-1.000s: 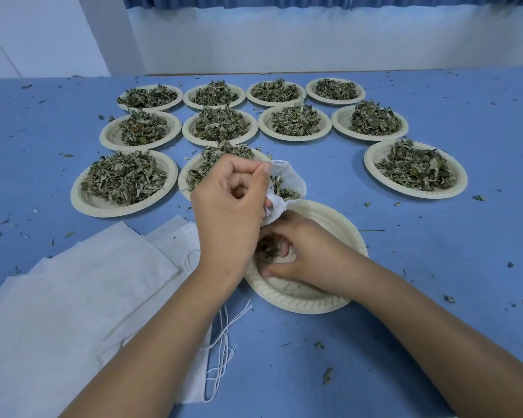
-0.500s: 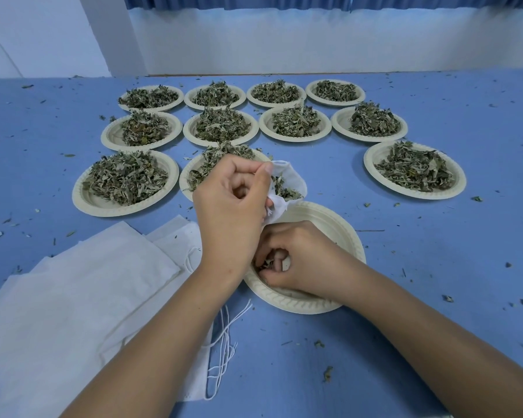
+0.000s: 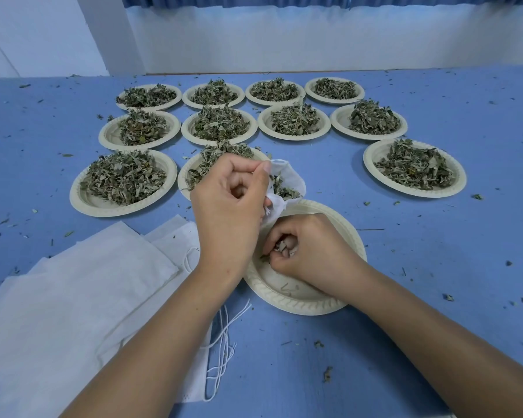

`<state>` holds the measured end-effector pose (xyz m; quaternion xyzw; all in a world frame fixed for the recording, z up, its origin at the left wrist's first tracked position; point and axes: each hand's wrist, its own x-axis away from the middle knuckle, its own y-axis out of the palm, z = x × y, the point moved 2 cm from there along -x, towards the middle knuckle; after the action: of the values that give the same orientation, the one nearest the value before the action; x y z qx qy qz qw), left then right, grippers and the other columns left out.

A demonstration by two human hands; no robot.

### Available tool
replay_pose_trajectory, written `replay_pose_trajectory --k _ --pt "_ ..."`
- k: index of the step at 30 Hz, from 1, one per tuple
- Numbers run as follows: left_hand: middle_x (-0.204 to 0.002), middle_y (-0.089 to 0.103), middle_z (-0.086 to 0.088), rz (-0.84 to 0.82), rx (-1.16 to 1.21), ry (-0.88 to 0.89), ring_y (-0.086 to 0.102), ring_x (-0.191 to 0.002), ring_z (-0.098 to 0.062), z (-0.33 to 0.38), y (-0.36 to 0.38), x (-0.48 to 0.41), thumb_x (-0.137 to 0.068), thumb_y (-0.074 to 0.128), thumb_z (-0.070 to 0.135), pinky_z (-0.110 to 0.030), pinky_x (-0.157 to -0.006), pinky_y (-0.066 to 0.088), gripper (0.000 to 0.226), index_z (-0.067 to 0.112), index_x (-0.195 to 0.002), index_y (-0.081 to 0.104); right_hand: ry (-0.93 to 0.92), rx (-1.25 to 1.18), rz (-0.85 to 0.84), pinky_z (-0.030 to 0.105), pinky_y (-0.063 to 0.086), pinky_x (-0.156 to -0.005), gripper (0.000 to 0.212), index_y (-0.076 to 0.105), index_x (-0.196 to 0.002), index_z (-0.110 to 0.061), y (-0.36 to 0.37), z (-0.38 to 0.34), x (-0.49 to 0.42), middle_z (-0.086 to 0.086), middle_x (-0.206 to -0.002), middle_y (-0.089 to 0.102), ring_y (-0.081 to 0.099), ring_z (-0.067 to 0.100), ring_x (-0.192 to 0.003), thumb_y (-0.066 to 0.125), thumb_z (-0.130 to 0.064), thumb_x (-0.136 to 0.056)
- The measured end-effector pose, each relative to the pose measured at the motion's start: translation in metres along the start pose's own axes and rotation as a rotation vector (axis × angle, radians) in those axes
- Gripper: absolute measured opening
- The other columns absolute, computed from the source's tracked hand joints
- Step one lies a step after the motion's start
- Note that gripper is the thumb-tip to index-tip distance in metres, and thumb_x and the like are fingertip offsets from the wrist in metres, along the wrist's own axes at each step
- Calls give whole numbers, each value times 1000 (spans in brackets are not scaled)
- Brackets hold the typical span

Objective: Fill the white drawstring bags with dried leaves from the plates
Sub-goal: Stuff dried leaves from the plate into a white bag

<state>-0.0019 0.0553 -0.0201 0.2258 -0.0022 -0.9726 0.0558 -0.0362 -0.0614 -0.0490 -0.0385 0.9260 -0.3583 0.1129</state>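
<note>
Left grip (image 3: 230, 203) pinching white bag (image 3: 289, 176), hiding part of full plate (image 3: 181, 180) behind. Right grip (image 3: 305, 251) curled round leaf scraps (image 3: 280, 247) in near-empty plate (image 3: 284, 298). Spare bags (image 3: 88, 291) stacked left on bench (image 3: 435, 251).

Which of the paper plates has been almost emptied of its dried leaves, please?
The nearest paper plate, under the right hand: its base shows almost bare, while every other plate holds a full heap.
</note>
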Motion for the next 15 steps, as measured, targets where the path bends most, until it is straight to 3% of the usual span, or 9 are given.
replay_pose_trajectory --k 2,4,7,10,12,15 --pt "-50 57 10 1 1 -1 52 -43 -3 1 0 0 -92 66 13 -18 -43 43 14 14 -79 63 68 -152 9 40 52 -66 21 71 -67 -18 -7 2 0 19 -71 69 59 34 -63 66 1 -74" --pt "-50 57 8 3 3 -1 52 -43 -4 0 -1 0 -92 66 13 -19 -43 43 13 14 -79 63 79 -392 23 37 47 -61 21 71 -67 -18 -21 3 0 27 -77 67 55 32 -61 66 1 -74" --pt "-51 58 7 -30 -4 -3 53 -43 -4 -2 0 -1 -91 66 13 -19 -45 44 11 11 -81 64 -55 -816 62 18 49 -69 29 73 -66 -18 -39 2 1 4 -75 71 63 11 -73 61 8 -70" --pt "-54 61 -2 -129 -21 -34 53 -42 -3 -6 3 1 -91 66 10 -15 -45 43 10 7 -82 65 -120 -1044 199 15 48 -67 33 73 -66 -18 -48 4 -1 -1 -75 69 61 7 -70 58 10 -70" --pt "-57 62 -8 -179 -24 -48 53 -42 -4 -8 6 2 -91 66 11 -16 -45 43 10 6 -82 66 -132 -936 333 15 49 -69 31 72 -69 -16 -51 7 -1 -3 -76 69 62 7 -70 59 12 -72" --pt "-55 61 -9 -210 -22 -32 52 -41 -5 -7 8 5 -91 67 12 -18 -46 43 11 8 -81 65 -200 -499 415 23 52 -76 25 69 -79 -8 -47 8 0 3 -83 67 63 13 -78 63 17 -77"
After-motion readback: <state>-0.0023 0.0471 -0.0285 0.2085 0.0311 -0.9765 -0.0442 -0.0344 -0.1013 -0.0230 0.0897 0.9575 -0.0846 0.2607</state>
